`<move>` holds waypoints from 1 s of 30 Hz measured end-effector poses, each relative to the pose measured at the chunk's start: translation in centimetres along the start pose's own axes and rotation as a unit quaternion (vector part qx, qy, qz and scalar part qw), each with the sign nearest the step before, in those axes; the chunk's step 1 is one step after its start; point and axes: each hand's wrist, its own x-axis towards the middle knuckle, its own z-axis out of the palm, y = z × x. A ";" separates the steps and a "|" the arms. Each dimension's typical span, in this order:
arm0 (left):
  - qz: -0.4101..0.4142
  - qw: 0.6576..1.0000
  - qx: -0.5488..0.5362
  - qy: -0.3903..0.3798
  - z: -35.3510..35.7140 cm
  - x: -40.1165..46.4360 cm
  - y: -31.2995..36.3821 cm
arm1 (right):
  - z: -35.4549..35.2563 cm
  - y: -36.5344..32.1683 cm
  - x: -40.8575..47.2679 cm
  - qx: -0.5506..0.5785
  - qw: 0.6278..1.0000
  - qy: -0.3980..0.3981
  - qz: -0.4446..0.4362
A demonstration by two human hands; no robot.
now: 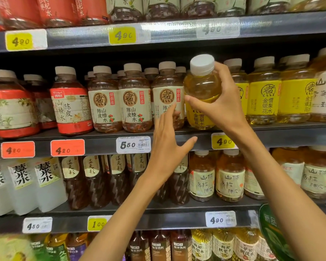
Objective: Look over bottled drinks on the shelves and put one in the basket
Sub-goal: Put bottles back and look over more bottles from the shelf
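1. The yellow bottle [201, 91] is in the right hand [223, 102], tipped toward the camera at the front of the middle shelf [282, 131], its base at or just above the ledge.
2. The right hand's fingers curl round the shoulder just under the white cap [202, 64], thumb across the front.
3. It looks full of clear golden drink, so fairly heavy; the plastic is probably smooth and slightly yielding. A hold lower on the labelled waist would likely be surer than the rounded shoulder.
4. The left hand [167, 146] is spread and holds nothing, fingertips at the brown bottle [167, 98] just left of the yellow one.
5. Right of the right hand stand more yellow bottles [263, 97]; left of the left hand, brown bottles with floating bits.
6. No basket is in view.
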 end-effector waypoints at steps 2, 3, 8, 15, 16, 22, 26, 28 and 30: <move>-0.004 1.000 -0.018 -0.014 -0.1 -0.4 0.1 | -0.4 -0.5 -0.2 0.041 0.999 0.017 0.006; -0.009 0.999 -0.035 -0.019 -0.1 -0.5 0.2 | -0.6 -0.9 -0.4 0.071 0.997 0.025 0.012; -0.055 0.983 -0.165 -0.058 -0.9 -1.0 1.8 | -1.7 -3.9 -1.0 0.212 0.974 0.010 0.079; -0.125 0.945 -0.292 -0.075 -2.8 -4.1 3.6 | -1.8 -5.9 -2.5 0.369 0.906 -0.087 0.186; -0.131 0.938 -0.309 -0.092 -3.1 -4.7 3.5 | -1.7 -5.8 -2.7 0.377 0.899 -0.107 0.195; -0.153 0.888 -0.392 -0.184 -4.0 -7.5 2.4 | -0.8 -6.1 -3.5 0.556 0.763 -0.201 0.260; -0.163 0.866 -0.413 -0.230 -4.6 -8.2 1.8 | -0.1 -6.0 -4.7 0.544 0.781 -0.151 0.267; -0.161 0.875 -0.387 -0.244 -5.0 -8.4 1.7 | -0.3 -6.1 -5.3 0.520 0.799 -0.127 0.273; -0.161 0.883 -0.378 -0.229 -5.4 -8.4 1.8 | -0.7 -6.3 -5.7 0.467 0.838 -0.102 0.263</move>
